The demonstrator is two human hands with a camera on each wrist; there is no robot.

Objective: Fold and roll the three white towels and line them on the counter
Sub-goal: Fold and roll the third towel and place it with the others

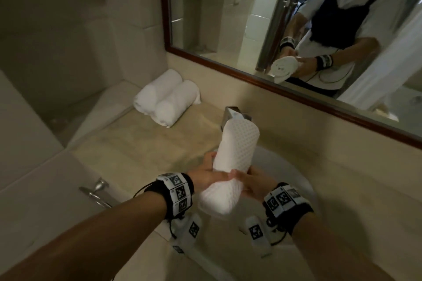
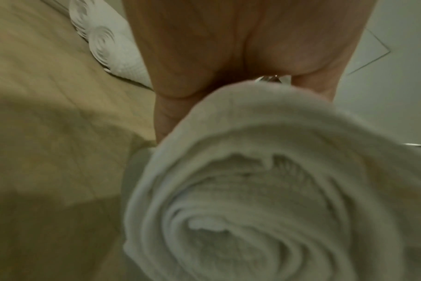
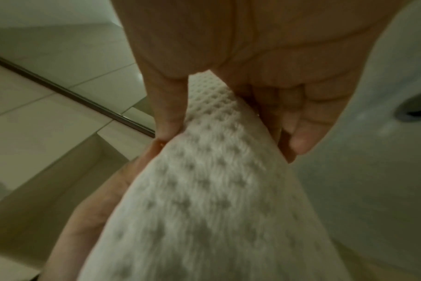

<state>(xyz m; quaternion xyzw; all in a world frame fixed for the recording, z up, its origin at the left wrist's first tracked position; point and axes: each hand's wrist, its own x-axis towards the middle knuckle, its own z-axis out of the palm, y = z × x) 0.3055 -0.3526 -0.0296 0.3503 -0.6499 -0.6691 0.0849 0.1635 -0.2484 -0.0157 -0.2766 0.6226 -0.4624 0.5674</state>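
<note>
I hold a rolled white waffle towel in the air above the sink, one end pointing toward the tap. My left hand grips its middle from the left and my right hand grips it from the right. The left wrist view shows the roll's spiral end close up, under my left hand. In the right wrist view my right hand has thumb and fingers curled round the towel. Two other rolled towels lie side by side on the counter at the back left corner, also seen as rolled towels.
A beige stone counter surrounds a white sink basin with its drain. A chrome tap stands behind the held towel. A framed mirror hangs above. A metal handle sits at the left.
</note>
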